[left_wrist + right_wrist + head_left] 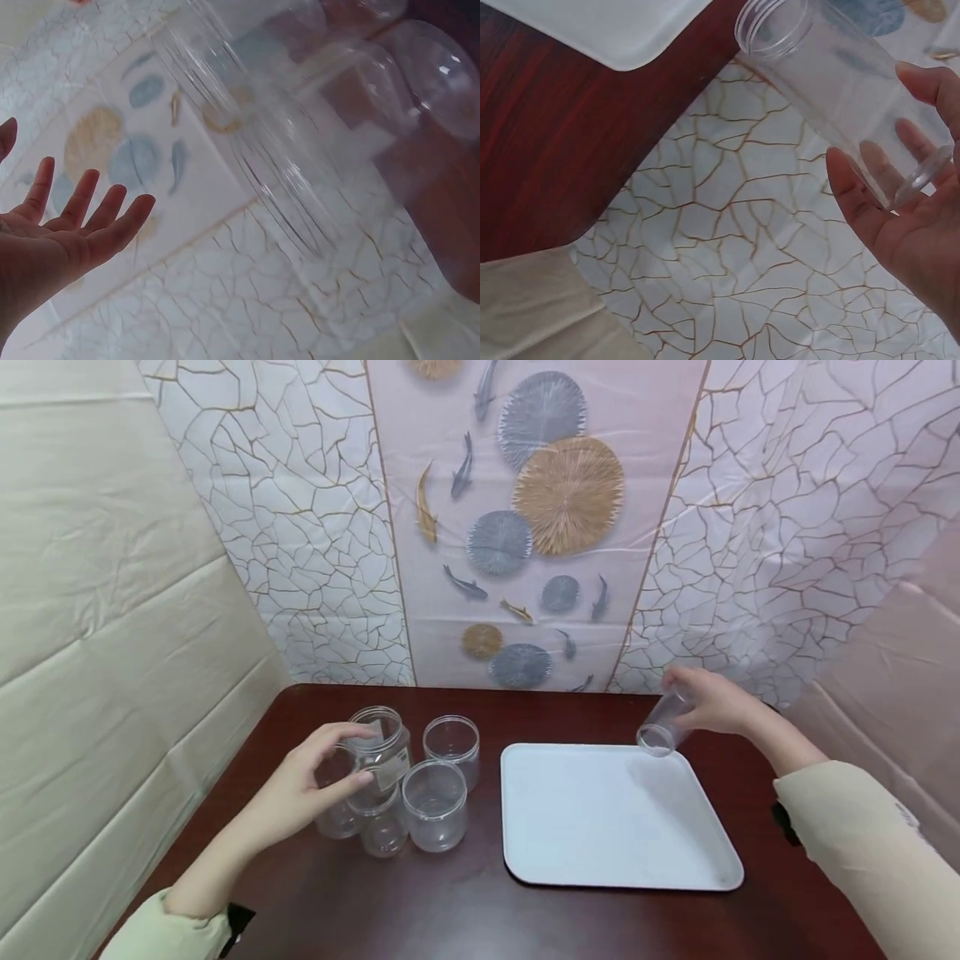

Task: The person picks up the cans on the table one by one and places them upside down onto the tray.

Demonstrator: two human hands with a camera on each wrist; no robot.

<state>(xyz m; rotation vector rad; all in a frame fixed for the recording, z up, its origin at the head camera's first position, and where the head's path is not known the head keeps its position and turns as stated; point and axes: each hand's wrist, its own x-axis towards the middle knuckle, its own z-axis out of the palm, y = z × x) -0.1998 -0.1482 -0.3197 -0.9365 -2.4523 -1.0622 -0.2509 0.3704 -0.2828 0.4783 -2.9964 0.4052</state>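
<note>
My right hand (708, 700) grips a clear, narrow plastic jar (663, 727) near its base. The jar is tilted, its threaded open mouth pointing down and leftward over the far right corner of the white tray (600, 818). In the right wrist view, the fingers (847, 191) and thumb wrap the lower end of this see-through jar (847, 90). On the left, my left hand (311, 777) is spread beside a group of clear jars, its thumb and fingers overlapping a tall labelled jar (393, 768). The left wrist view has that hand (67, 232) with fingers extended, apart from the jars.
Other open clear jars stand close together: a wide jar (435, 810) in front, another jar (453, 743) behind it, and a smaller jar (385, 831) near the left hand. All stand on a dark red-brown table (420, 910). A patterned cloth backdrop (510, 527) rises behind.
</note>
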